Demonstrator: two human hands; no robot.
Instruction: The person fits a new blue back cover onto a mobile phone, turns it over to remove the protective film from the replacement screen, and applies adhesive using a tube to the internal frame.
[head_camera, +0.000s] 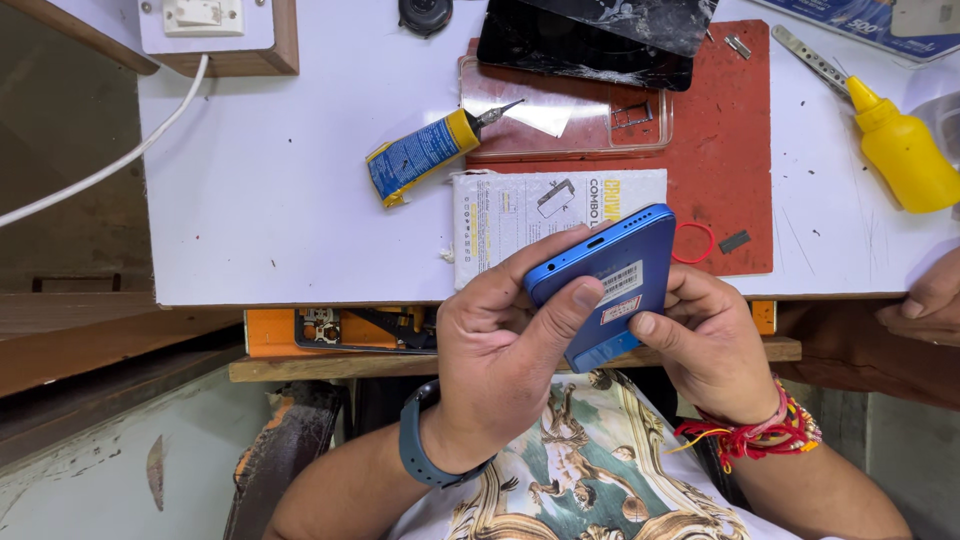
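Nearest the camera, over the lap and just off the near edge of the tabletop (250, 200), both hands grip a blue phone (605, 290), its back upward with small stickers on it; the left hand (500, 360), a dark band at its wrist, wraps the phone's left side with the thumb laid across the back near one sticker; the right hand (715, 345), red threads at its wrist, cups the right side, its thumb tip pressed on the lower back; the phone tilts, its top end raised toward the tabletop; by the look of it the step in hand is checking or pressing the back cover along its edges, and the next move would call for a steady two-sided grip and even thumb pressure, without letting the phone slip; on the tabletop just beyond lies a white printed packet (510, 215) at the near edge, touching a red mat (735, 150); a small red ring (692, 243) sits on that mat; farther left lies a blue and yellow glue tube (420, 155); a clear phone case (560, 115) rests on the mat; a yellow squeeze bottle (905, 150) lies near the right edge; a cracked dark screen (585, 45) lies at the far edge; another person's hand (925, 305) shows at the right edge.
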